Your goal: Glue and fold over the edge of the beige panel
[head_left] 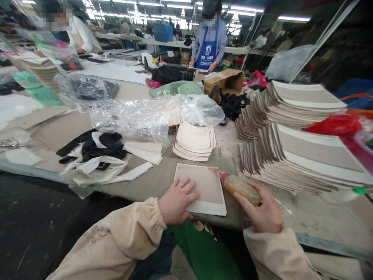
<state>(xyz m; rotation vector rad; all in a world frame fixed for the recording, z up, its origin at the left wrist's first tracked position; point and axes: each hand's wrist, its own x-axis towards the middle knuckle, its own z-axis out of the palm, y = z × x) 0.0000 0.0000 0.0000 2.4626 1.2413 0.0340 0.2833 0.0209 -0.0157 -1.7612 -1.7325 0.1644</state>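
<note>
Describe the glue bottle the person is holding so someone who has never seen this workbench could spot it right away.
Start at the two big fanned stacks of grey-and-cream boards on the right of the table. Just in front of them, the right hand holds the glue bottle, its reddish nozzle touching the flat board under the left hand. It is the only translucent amber thing among pale card.

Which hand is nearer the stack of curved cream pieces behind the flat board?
Left. The left hand presses the flat board below the stack of curved cream pieces; the right hand, gripping the glue bottle, sits farther right.
</note>
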